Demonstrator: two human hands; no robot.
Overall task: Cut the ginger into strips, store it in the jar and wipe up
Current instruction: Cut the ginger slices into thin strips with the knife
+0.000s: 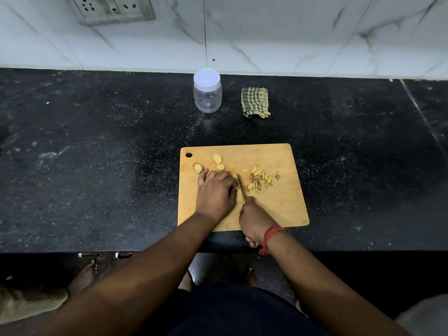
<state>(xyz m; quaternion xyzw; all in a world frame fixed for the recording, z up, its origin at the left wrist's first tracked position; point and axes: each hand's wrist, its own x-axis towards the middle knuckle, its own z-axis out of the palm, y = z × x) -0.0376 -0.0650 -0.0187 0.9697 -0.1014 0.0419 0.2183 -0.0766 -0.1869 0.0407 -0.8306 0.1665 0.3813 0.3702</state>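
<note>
Black speckled surface ran across the whole view, white marble-look wall behind it. Wooden cutting board lay on the surface near the front edge, hole in its far left corner.

Left hand was palm down on the board's left part, fingers bent and pressed down just left of the blade; whatever sat under the fingertips was hidden, so grip unclear. Little finger reached out toward the ginger slices, three pale rounds lying just beyond the hand, the leftmost almost touching that finger.

Right hand was at the board's near edge, fingers curled round a yellow knife handle, mostly hidden in the fist. Knife blade pointed away from the body, edge down on the board, between the left hand and the cut pile. Red thread band sat on the right wrist.

Ginger strips lay in a loose heap just right of the blade, mid board, with one small scrap apart on the right.

Clear jar with white lid on stood upright at the back of the surface, well apart from the board, looked empty. Folded green checked cloth lay near it on its right, not touching.
</note>
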